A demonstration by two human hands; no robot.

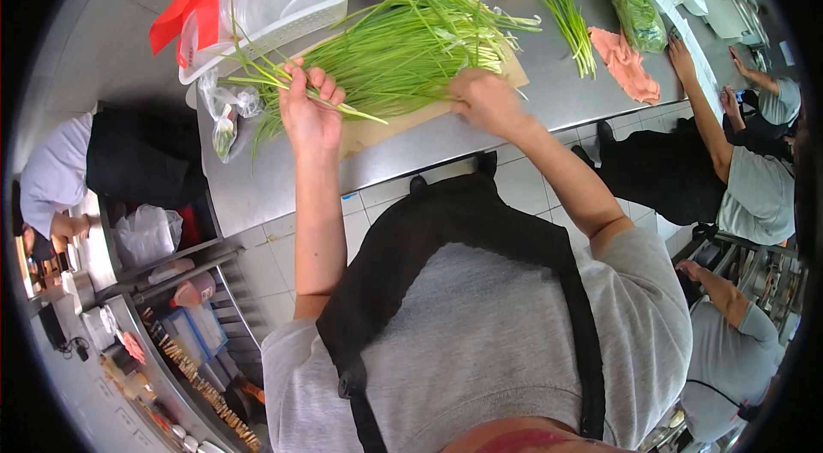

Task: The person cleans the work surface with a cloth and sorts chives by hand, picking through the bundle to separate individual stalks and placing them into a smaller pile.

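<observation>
Long green stalks (394, 50) lie in a wide pile on a brown board (367, 138) over the steel table. My left hand (310, 103), palm up with curled fingers, grips a few thin green stalks (364, 116) at the pile's left side. At the pile's right front edge is my right hand (489, 100), its fingers bent together near the pale ends; what they hold, if anything, is hidden. A smaller bunch of green stalks (570, 23) rests apart on the table to the right, beside a pink cloth (624, 67).
A white basket (283, 27) holds clear plastic containers, with a red item (190, 3) at its left. A plastic bag (225, 114) lies at the table's left edge. Bagged greens (636, 12) sit at the right. Several people stand around, one with a hand (681, 59) on the table.
</observation>
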